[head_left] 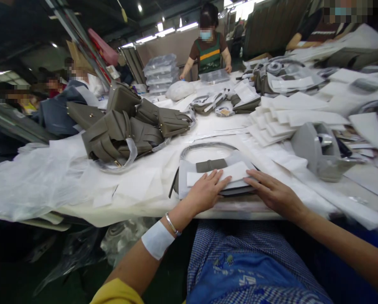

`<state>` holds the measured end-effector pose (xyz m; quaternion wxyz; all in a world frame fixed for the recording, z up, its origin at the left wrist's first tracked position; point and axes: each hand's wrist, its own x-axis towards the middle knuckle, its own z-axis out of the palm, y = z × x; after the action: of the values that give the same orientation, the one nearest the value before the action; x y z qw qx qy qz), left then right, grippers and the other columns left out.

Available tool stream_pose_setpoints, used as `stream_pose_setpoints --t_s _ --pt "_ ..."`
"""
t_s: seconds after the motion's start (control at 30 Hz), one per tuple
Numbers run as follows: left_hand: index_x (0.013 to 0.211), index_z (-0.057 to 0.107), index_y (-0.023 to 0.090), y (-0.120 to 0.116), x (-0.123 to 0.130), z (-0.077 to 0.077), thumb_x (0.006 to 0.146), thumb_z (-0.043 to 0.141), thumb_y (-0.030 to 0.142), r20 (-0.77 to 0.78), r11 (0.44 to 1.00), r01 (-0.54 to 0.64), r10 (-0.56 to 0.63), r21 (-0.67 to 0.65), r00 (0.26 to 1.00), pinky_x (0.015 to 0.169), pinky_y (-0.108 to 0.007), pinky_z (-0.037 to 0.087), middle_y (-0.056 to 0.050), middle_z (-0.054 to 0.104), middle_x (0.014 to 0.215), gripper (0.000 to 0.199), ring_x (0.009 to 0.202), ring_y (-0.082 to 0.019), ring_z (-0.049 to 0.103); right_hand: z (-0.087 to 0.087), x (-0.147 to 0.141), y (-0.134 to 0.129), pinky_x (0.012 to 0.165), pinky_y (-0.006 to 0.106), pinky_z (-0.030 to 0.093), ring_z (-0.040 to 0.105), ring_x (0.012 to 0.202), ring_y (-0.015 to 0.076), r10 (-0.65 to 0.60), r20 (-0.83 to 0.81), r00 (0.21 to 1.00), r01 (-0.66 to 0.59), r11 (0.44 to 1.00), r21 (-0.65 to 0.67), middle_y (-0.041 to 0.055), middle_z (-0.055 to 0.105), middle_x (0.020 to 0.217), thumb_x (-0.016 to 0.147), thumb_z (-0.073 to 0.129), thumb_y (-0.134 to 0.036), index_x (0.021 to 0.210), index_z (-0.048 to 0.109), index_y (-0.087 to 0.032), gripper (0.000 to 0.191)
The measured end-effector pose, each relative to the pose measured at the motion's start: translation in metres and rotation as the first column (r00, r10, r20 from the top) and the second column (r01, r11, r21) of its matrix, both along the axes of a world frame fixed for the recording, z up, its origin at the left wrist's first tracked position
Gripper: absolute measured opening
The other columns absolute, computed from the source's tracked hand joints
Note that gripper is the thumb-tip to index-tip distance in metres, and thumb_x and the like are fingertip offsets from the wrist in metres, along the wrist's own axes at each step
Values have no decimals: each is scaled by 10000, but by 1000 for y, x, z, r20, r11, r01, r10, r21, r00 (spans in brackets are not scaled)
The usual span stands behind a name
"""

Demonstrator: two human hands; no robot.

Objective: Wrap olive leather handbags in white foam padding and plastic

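A handbag (211,165) lies flat on the table in front of me, its wrapped handle (208,146) arched away from my body. White sheeting covers much of the bag, and a grey-green strap part shows through in the middle. Across its front runs a folded strip of white foam sheet (236,172). My left hand (207,190) rests on this strip with its fingers spread. At the strip's right end, my right hand (273,192) lies with fingers stretched out, touching the strip and the bag's edge.
Several grey-green handbags (112,131) are heaped at the left. White foam sheets (280,118) are stacked at the right, near a grey tape dispenser (317,147). Thin plastic bags (33,181) cover the table's left end. A co-worker (209,46) stands across the table.
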<state>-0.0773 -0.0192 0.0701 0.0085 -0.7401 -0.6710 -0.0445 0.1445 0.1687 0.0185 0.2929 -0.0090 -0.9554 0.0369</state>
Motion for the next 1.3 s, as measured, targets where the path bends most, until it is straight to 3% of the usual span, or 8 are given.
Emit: stream_pose_setpoints --t_s 0.2,0.37,0.7,0.8,0.93,1.07,1.17,1.3 --pt "1532 289 248 2 -4 -5 921 615 291 101 999 -35 33 9 994 1175 -462 326 -129 312 1604 694 1486 -279 274 1 17 -14 1100 531 454 503 1324 319 -350 -145 926 314 923 -222 130 508 1425 912 647 -316 1275 550 -251 381" --pt "1531 305 266 2 -7 -6 899 654 303 153 999 -35 32 13 988 1187 -454 321 -105 319 1605 723 1482 -279 287 -4 16 -19 1118 562 421 435 1382 333 -394 -156 906 359 909 -211 121 492 1462 911 649 -314 1216 585 -248 318" --pt "1542 275 291 2 -5 -3 912 640 321 82 1000 -19 17 21 996 1172 -485 333 -119 324 1600 728 1480 -296 288 0 14 0 1146 532 353 502 1329 290 -327 -52 944 330 942 57 111 560 1428 946 591 -266 1075 630 -192 154" --pt "1532 296 299 3 -2 -6 925 622 320 31 999 -30 29 37 999 1149 -502 358 -131 348 1586 690 1463 -317 321 3 17 0 1155 529 331 528 1303 281 -330 -41 943 332 940 72 110 569 1419 955 575 -267 1077 626 -196 150" --pt "1513 338 294 1 8 -17 958 528 198 -43 994 -73 77 87 996 1144 -518 353 -143 365 1575 594 1460 -322 326 23 19 -8 1168 529 319 459 1370 289 -340 -111 934 345 938 25 139 531 1451 947 594 -314 1262 570 -190 340" --pt "1493 371 265 1 23 -24 936 472 98 -102 981 -133 149 143 984 1147 -559 331 -137 369 1574 590 1463 -335 315 40 5 -9 1204 552 245 323 1460 289 -133 8 991 131 981 144 112 449 1529 922 626 -250 1478 420 -216 594" --pt "1443 424 177 5 36 -22 927 458 104 -101 977 -142 160 160 982 1149 -604 309 -133 372 1575 523 1460 -324 321 28 -10 -2 1183 517 313 430 1402 245 23 90 996 -39 983 179 79 547 1452 930 560 -114 1469 446 -227 562" --pt "1352 510 136 14 45 -24 959 505 275 -38 969 -174 184 177 982 1132 -635 316 -145 472 1507 416 1409 -334 400 0 -17 5 1120 496 413 522 1328 247 31 48 998 -37 989 144 85 607 1386 968 493 -101 1423 502 -182 462"
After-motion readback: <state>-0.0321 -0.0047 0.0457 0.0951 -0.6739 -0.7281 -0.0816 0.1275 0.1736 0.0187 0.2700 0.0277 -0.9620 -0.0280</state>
